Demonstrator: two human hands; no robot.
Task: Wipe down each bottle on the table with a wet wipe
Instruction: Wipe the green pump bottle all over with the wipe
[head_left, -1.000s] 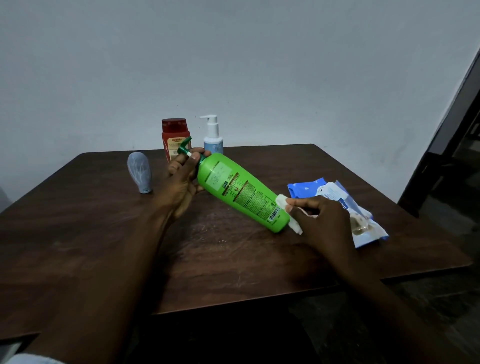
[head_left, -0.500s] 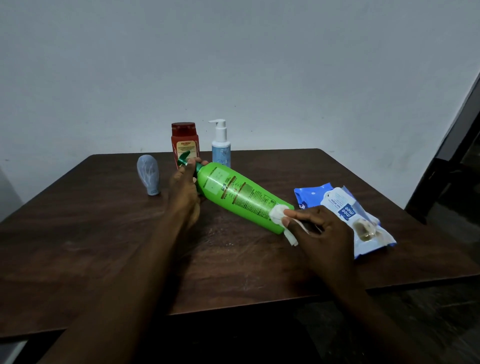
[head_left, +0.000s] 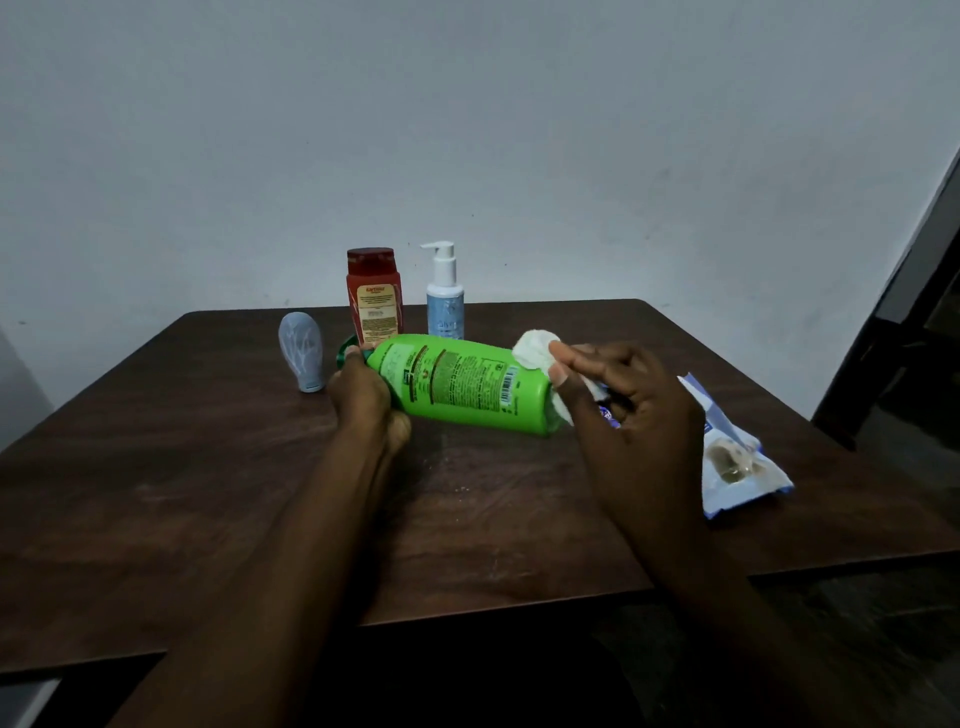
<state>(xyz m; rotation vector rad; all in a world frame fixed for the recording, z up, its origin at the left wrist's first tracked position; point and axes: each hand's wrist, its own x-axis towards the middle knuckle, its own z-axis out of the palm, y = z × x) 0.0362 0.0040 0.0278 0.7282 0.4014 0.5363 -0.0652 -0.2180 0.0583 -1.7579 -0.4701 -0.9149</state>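
So the green bottle (head_left: 462, 387) is lying on its side, pretty much level, with its dark green cap pointing left and the back label and barcode facing up at you. You're gripping its neck end with your left hand (head_left: 363, 400). It's hanging low over the table (head_left: 208, 493), and I can't tell if it's touching. The wet wipe (head_left: 535, 349) is white and scrunched up, and you're pressing it against the bottle's base end with your right hand (head_left: 623, 405). Behind it, the red bottle (head_left: 375, 296) and the pale blue pump bottle (head_left: 445, 301) are standing upright side by side near the far edge. The little grey-blue bottle (head_left: 303, 349) is standing on its narrow end just left of them.
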